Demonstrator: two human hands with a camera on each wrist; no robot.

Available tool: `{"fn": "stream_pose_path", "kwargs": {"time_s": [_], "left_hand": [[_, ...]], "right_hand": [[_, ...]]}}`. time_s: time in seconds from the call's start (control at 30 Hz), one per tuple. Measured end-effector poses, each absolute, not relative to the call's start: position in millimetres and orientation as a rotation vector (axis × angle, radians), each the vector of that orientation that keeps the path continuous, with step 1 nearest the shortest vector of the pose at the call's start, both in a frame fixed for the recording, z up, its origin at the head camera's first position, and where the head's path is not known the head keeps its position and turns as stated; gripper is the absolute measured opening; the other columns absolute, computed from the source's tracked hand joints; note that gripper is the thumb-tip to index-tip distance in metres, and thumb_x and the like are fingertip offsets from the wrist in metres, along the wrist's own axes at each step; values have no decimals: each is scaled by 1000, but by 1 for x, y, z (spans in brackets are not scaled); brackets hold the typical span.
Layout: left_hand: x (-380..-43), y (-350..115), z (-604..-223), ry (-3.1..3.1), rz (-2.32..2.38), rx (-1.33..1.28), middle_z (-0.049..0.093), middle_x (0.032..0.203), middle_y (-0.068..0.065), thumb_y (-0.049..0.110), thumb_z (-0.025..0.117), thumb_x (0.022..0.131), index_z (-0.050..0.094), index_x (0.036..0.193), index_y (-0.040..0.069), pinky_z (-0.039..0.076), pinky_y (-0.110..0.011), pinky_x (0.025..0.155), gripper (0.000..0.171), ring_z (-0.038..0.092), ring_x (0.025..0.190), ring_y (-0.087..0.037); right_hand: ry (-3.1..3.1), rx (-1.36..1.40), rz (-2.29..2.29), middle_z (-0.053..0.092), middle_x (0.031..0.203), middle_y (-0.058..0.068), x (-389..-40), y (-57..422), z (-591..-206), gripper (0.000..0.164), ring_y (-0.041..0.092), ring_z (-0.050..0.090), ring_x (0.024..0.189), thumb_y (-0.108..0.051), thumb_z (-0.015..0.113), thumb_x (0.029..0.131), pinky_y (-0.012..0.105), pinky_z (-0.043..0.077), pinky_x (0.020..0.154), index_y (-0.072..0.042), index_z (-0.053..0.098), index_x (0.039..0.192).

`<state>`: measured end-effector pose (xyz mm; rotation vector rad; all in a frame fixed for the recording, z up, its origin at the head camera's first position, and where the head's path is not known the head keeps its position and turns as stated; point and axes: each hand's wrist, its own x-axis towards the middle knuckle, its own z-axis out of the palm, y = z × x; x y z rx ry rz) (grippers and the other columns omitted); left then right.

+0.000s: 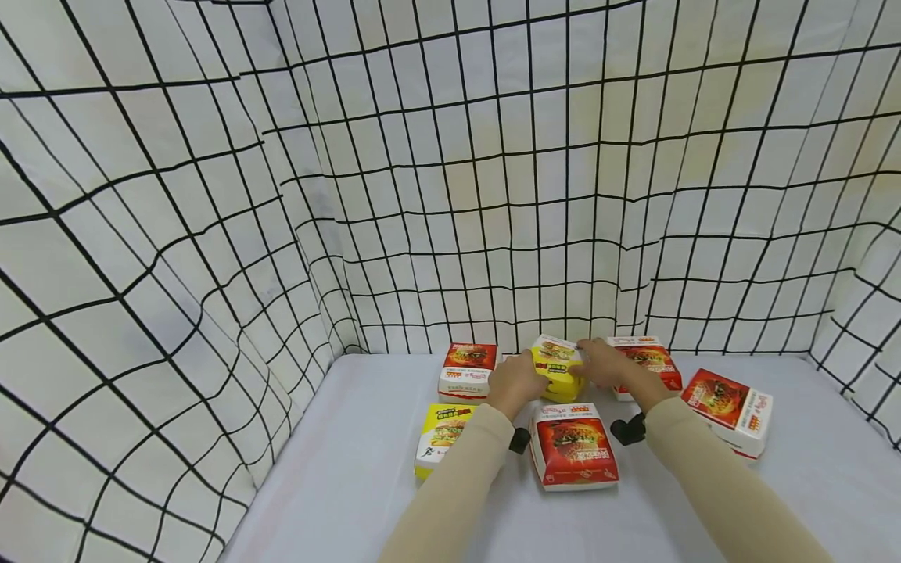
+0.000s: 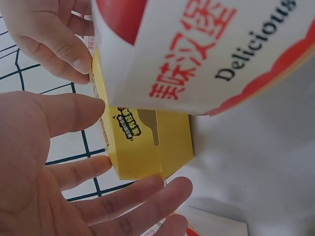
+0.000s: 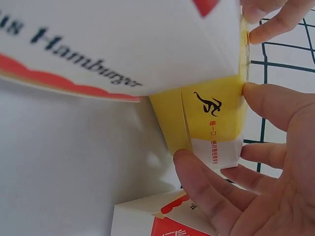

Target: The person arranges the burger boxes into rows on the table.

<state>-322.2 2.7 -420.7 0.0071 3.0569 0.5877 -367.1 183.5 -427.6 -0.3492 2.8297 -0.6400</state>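
Observation:
A yellow hamburger box [image 1: 558, 369] is tilted between both hands at the back of the table. My left hand [image 1: 517, 381] grips its left side; in the left wrist view the thumb [image 2: 81, 114] and index finger sit at the box's edge. From the right, my right hand [image 1: 604, 364] holds it, with the thumb [image 3: 268, 101] on the edge and fingertips along the side. Nearer to me lies a red and white hamburger box [image 1: 573, 447], which covers part of the yellow box [image 3: 211, 113] in both wrist views.
Left stand a red box [image 1: 468, 370] and a yellow and white box [image 1: 442, 432], partly behind the left sleeve. Right are two more red boxes, one [image 1: 644, 361] by my right hand, one [image 1: 728, 408] further out. Black netting [image 1: 479, 234] over white cloth encloses the table.

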Motion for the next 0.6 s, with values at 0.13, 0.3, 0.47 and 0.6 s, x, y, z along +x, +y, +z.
{"fn": "stream_pose_path", "kwargs": {"time_s": [0.13,0.3,0.47,0.6], "left_hand": [[-323,3,-422,3057,579,18,68,110,-7,43,63,88,53,132,13,49,-39,69,54,63,87,-23],[-324,2,-423,3069,562,29,68,111,-9,47,62,88,51,133,13,49,-39,68,57,65,90,-25],[-324,3,-423,3051,571,37,67,115,-12,49,62,88,49,136,11,50,-41,73,63,64,95,-26],[-324,5,-424,3010,596,25,64,120,-13,52,61,88,44,142,13,50,-43,80,69,62,97,-27]], "right_hand": [[2833,-336,-630,36,141,32,-370,185,-434,76,32,53,104,-40,62,92,39,53,77,3,31,146],[2833,-349,-638,38,139,32,-366,184,-435,75,34,50,109,-40,62,92,50,49,90,3,33,145],[2835,-343,-651,40,140,31,-362,185,-434,74,39,49,117,-40,61,93,59,41,99,4,32,145],[2829,-313,-654,40,141,30,-359,185,-435,76,40,48,119,-42,60,92,62,39,100,3,31,146]]}}
